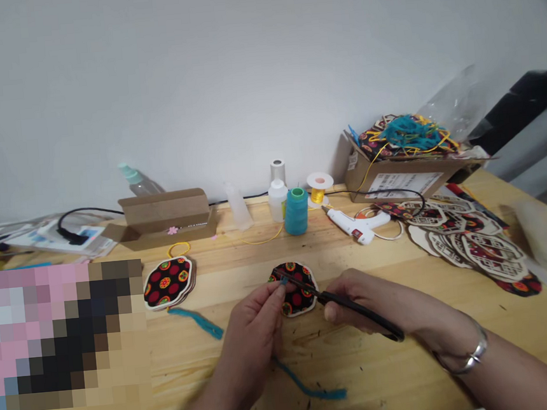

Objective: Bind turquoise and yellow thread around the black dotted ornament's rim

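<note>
My left hand (259, 318) pinches a bundle of teal thread (313, 393), whose loose tail hangs below the fist and lies on the wood. A short teal end pokes out above the thumb. In my right hand (353, 303) is a pair of black-handled scissors (364, 312), its blades reaching left to that short end. Whether the blades are apart I cannot tell. Under the blades lies a scalloped coaster-like piece (305, 298) with dark patterned fabric and a pale rim. To the left sits a stack of similar pieces (168, 283) with a yellow loop and a teal tassel (200, 321).
A teal thread cone (296, 212), a white bottle (277, 199), a yellow cord spool (321, 189) and a white glue gun (359, 224) line the back. At right stand a full cardboard box (396, 178) and piled wooden cutouts (478, 244). An open carton (167, 217) sits back left.
</note>
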{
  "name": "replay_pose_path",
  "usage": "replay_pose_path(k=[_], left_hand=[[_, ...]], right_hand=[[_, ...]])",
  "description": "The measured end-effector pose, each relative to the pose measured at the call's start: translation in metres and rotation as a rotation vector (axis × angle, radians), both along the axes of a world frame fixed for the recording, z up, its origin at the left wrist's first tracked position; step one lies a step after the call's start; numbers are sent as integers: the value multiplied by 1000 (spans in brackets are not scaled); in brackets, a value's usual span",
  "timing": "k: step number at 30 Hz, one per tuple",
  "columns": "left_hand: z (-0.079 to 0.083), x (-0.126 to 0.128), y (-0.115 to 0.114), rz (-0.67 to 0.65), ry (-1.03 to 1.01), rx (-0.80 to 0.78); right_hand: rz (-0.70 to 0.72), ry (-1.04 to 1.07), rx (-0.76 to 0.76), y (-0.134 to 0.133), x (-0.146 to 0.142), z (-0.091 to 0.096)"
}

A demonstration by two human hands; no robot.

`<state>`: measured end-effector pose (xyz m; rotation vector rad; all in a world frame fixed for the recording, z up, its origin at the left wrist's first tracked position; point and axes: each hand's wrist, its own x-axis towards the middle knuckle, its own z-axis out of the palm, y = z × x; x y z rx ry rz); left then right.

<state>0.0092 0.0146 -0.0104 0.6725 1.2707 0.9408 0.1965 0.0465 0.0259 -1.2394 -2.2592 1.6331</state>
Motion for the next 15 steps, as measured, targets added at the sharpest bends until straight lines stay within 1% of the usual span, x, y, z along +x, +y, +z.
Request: replay_pose_path(k=[3, 6, 10, 15], left_hand=[[-1, -1, 0, -6, 0, -1], [-3, -2, 0, -17, -16, -4], [-4, -2, 0, -3, -20, 0], [-2, -2, 1, -13, -9, 1]], right_hand=[[38, 14, -30, 3, 1, 2], [19, 23, -46, 4, 1, 2], [-22, 18, -60, 2, 1, -4], [-76, 66, -89, 2, 0, -13]])
